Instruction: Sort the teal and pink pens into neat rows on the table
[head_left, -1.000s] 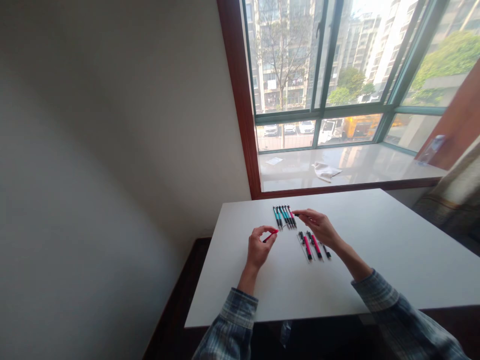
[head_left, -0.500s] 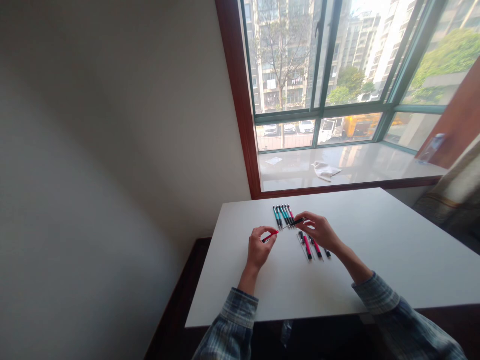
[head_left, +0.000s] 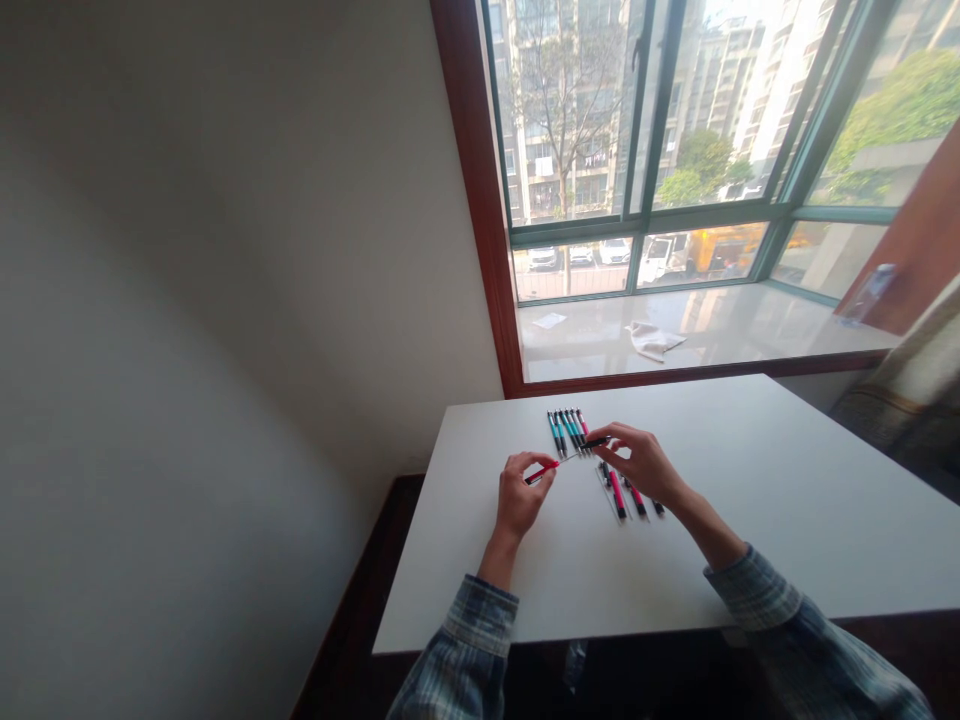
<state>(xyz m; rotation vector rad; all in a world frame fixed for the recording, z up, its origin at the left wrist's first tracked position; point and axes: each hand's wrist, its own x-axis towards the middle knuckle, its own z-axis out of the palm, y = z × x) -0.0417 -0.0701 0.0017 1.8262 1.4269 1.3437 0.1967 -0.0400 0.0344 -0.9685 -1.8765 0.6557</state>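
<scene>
My left hand (head_left: 522, 502) is closed on a pink pen barrel (head_left: 543, 471), pinched between thumb and fingertips. My right hand (head_left: 642, 462) grips a black pen part (head_left: 597, 442) in its fingertips. A thin refill (head_left: 571, 457) spans the gap between the two pieces; whether it enters both of them is too small to tell. Just beyond my hands, several teal pens (head_left: 556, 432) lie side by side, with a pink one at the right end of the row. Below my right hand lie pink barrels (head_left: 616, 494), black pen parts and thin refills, partly hidden by that hand.
The white table (head_left: 450, 590) reaches to the wall on the left and the window ledge (head_left: 720, 330) at the back. On the ledge lie a crumpled white cloth (head_left: 654, 340) and a small white paper (head_left: 550, 321). A curtain (head_left: 892, 390) hangs at the right.
My right hand has shifted very slightly with the black pen part, which lies a little flatter. The left hand keeps its hold on the pink barrel, nearly still.
</scene>
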